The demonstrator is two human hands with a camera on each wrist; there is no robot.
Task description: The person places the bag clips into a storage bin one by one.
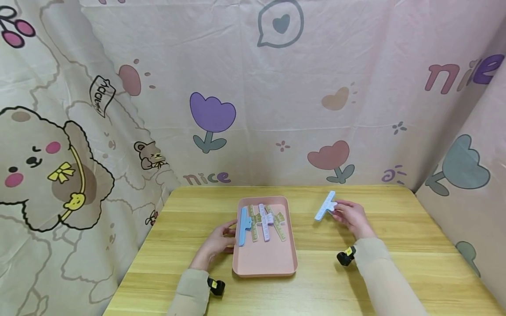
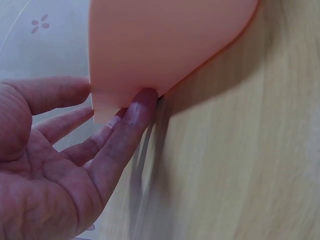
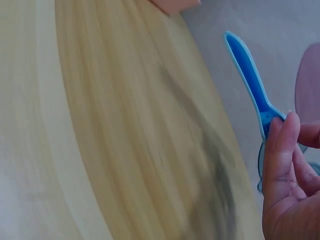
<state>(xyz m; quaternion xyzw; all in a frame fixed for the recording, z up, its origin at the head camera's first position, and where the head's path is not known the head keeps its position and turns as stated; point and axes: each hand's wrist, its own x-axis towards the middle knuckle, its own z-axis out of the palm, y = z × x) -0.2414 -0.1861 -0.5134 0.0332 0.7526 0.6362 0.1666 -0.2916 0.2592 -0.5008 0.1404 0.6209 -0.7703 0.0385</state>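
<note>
My right hand (image 1: 351, 216) pinches a light blue ruler clip (image 1: 326, 206) by its handle, raised over the table to the right of the tray. The right wrist view shows the inner side of this clip (image 3: 248, 72), deeper blue, between thumb and fingers. Against the outer left wall of a pink tray (image 1: 264, 262) rests my left hand (image 1: 218, 241), its fingertips touching the wall in the left wrist view. Inside the tray, side by side, lie a blue clip (image 1: 243, 228), a lilac clip (image 1: 264, 228) and two olive clips (image 1: 254, 230), the rightmost one slanted.
A wooden table (image 1: 316, 285) carries the tray. Behind it and along both sides hangs a printed cloth (image 1: 269, 109) with flowers and a bear. Each wrist wears a small black camera (image 1: 345, 256).
</note>
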